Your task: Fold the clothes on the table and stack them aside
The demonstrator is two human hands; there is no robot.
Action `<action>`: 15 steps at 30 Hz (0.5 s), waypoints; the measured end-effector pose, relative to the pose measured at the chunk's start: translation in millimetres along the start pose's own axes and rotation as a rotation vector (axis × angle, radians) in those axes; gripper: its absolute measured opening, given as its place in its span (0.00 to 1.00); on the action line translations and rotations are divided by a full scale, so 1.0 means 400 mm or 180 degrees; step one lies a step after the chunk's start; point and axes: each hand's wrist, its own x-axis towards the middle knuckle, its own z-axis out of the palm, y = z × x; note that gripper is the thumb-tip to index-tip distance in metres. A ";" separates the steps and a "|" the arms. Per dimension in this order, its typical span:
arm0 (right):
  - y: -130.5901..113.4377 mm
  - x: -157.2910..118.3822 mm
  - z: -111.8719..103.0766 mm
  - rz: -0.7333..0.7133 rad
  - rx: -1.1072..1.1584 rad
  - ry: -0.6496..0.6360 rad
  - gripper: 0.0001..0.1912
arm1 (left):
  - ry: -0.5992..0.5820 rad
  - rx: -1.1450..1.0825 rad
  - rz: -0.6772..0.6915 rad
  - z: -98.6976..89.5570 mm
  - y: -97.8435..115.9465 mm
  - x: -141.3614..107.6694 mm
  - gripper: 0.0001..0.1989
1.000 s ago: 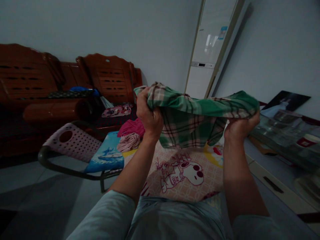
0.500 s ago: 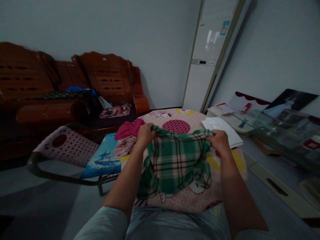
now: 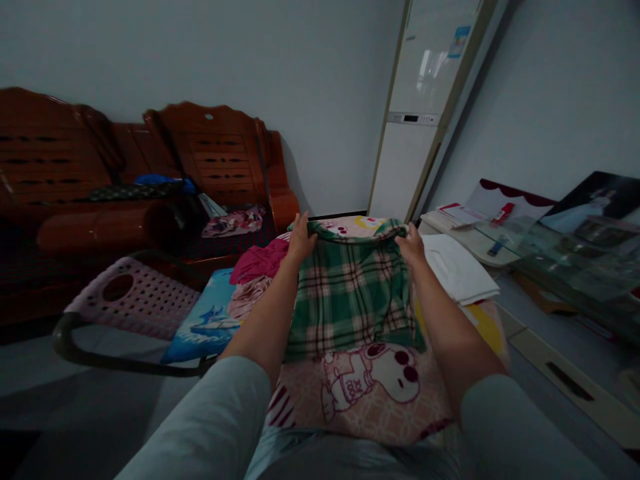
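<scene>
A green plaid garment (image 3: 350, 287) lies spread over the pink patterned cloth (image 3: 305, 400) in front of me. Its far edge is a gathered band, raised a little at both ends. My left hand (image 3: 301, 241) grips the left end of that band, thumb toward the middle. At the opposite end, my right hand (image 3: 411, 247) pinches the band between thumb and fingers. To the left of my left forearm are a crumpled magenta cloth (image 3: 257, 263) and a crumpled pale pink cloth (image 3: 247, 295). Folded white cloth (image 3: 457, 267) sits just right of my right hand.
A chair with a pink woven back (image 3: 135, 293) and a blue cushion (image 3: 205, 320) stands at the left. Behind it are wooden armchairs (image 3: 215, 147). A tall white air conditioner (image 3: 405, 153) fills the back corner. Glass shelving (image 3: 565, 260) juts in at the right.
Both hands have moved forward, away from me, carrying the garment's band. The garment now lies flatter and farther off, baring the cartoon print on the cloth nearest me.
</scene>
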 end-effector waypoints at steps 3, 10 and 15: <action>0.044 -0.038 0.006 -0.0355 -0.0307 -0.0412 0.24 | 0.0019 -0.0054 0.0091 0.023 -0.057 -0.045 0.35; 0.171 -0.236 -0.081 0.0225 -0.0790 -0.0456 0.12 | -0.0268 0.0338 -0.0634 0.003 -0.140 -0.295 0.19; 0.187 -0.335 -0.138 0.0210 -0.0744 -0.0448 0.13 | -0.0470 0.0774 -0.1064 -0.009 -0.126 -0.399 0.11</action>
